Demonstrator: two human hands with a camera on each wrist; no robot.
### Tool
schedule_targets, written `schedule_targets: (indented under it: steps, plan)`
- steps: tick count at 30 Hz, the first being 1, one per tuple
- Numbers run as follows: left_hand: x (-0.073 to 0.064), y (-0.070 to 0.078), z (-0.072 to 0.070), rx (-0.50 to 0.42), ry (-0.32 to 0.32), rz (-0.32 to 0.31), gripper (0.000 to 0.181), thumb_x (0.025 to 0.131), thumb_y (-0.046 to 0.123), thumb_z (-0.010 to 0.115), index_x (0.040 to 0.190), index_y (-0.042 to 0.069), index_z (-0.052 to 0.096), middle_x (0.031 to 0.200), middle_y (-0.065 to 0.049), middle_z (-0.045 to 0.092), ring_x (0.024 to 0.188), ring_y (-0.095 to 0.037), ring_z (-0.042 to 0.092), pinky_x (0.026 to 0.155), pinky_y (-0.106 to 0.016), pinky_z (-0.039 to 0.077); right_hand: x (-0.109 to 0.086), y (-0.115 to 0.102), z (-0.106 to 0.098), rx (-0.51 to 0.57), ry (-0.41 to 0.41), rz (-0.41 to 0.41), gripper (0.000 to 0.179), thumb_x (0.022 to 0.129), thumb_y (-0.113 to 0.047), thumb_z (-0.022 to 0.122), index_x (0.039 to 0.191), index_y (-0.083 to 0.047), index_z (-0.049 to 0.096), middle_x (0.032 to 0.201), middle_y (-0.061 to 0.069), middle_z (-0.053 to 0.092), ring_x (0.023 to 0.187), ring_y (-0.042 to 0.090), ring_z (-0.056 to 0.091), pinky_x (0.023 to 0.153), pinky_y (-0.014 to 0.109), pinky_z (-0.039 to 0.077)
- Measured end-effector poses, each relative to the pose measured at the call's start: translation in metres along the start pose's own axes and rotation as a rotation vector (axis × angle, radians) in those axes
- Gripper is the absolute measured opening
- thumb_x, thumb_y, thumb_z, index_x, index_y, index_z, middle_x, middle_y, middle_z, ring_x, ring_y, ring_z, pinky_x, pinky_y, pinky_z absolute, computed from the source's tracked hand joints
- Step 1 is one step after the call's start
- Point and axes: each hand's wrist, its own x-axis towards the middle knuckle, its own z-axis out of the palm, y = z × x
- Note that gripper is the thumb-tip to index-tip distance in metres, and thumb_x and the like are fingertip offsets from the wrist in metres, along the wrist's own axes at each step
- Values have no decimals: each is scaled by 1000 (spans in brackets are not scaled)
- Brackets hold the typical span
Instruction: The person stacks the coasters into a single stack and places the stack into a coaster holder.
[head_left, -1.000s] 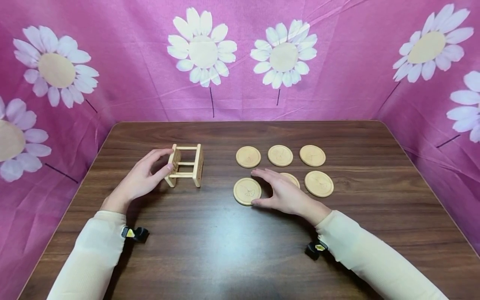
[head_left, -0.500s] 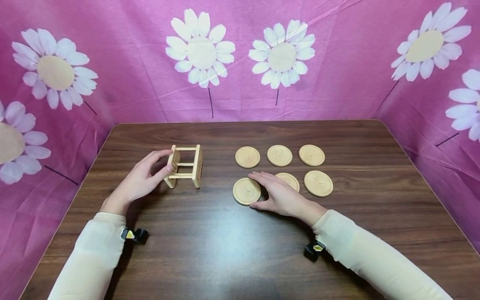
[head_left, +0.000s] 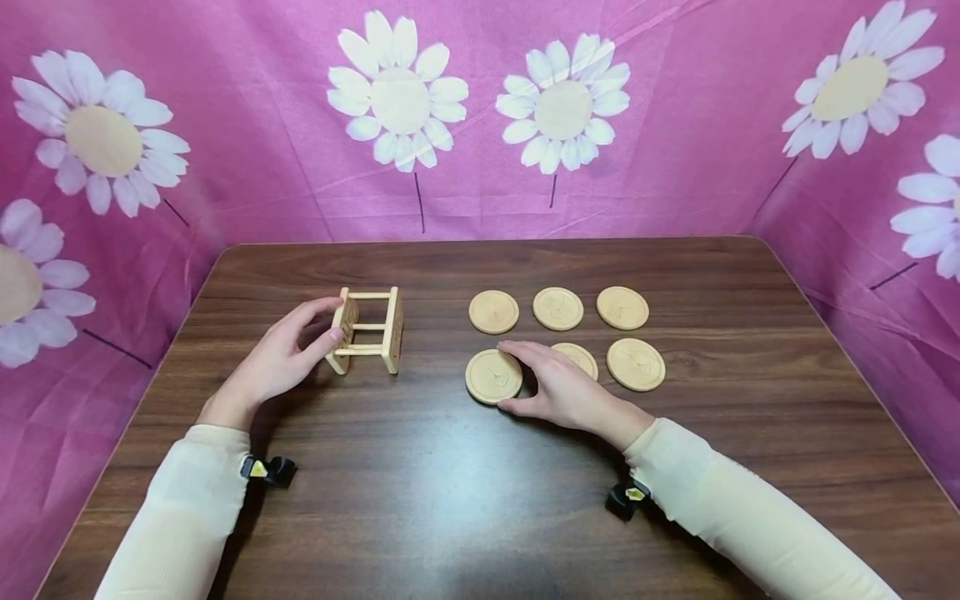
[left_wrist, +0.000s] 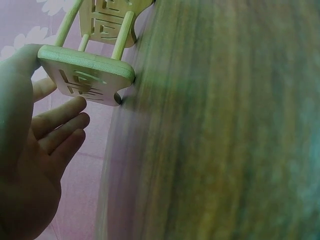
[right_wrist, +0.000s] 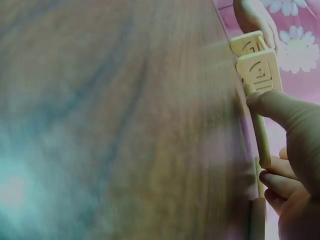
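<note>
A small wooden coaster holder (head_left: 367,329), with slotted side panels joined by rods, stands at the left of the table. My left hand (head_left: 277,358) holds its left side panel between thumb and index finger; the other fingers reach loosely below, as the left wrist view shows. My right hand (head_left: 570,387) pinches a round wooden coaster (head_left: 491,377) by its right edge, thumb in front and fingers behind. In the right wrist view that coaster (right_wrist: 260,135) appears edge-on. Behind the right hand, another coaster (head_left: 579,358) is partly hidden.
Three coasters lie in a back row: left (head_left: 493,312), middle (head_left: 558,308) and right (head_left: 622,307). One more coaster (head_left: 636,364) lies right of the right hand. The dark wood table (head_left: 450,517) meets a pink cloth (head_left: 480,200) with daisies.
My right hand has moved slightly left and closed on the front-left coaster, which now seems slightly raised. The left hand and the coaster holder have stayed in place.
</note>
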Motion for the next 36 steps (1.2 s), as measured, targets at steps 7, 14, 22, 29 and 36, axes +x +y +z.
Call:
schedule_targets:
  steps: [7, 14, 22, 29, 36]
  plan:
    - [-1, 1, -1, -34, -13, -11, 48, 108, 8, 65, 154, 2, 52, 147, -26, 63, 134, -34, 59, 109, -3, 37, -3, -1, -9, 22, 22, 28, 78, 86, -30, 92, 150, 1, 58, 147, 19, 67, 137, 35, 64, 116, 53, 50]
    - [0, 1, -2, -43, -35, -17, 49, 109, 9, 63, 156, 3, 50, 147, -27, 63, 135, -38, 59, 110, -3, 36, -12, 6, -18, 51, 86, -8, 78, 83, -23, 94, 147, 3, 59, 145, 19, 69, 134, 36, 67, 114, 52, 52]
    - [0, 1, -3, -45, -46, -29, 50, 109, 11, 63, 157, 5, 49, 148, -26, 62, 136, -38, 60, 108, -1, 35, -25, 16, -32, 45, 125, 47, 78, 83, -23, 95, 149, 0, 59, 148, 18, 67, 136, 38, 65, 116, 55, 50]
    - [0, 2, -3, -29, -50, -38, 49, 109, 11, 63, 156, 5, 49, 147, -25, 63, 136, -39, 61, 118, -27, 45, -34, 25, -37, 44, 116, 96, 76, 85, -21, 93, 149, 2, 59, 148, 20, 67, 138, 40, 62, 117, 56, 47]
    - [1, 1, -3, -20, -56, -41, 50, 109, 12, 63, 157, 6, 49, 147, -25, 63, 136, -39, 61, 117, -54, 43, -43, 35, -39, 20, 149, 99, 76, 83, -19, 94, 148, 3, 60, 140, 21, 71, 129, 38, 68, 110, 55, 51]
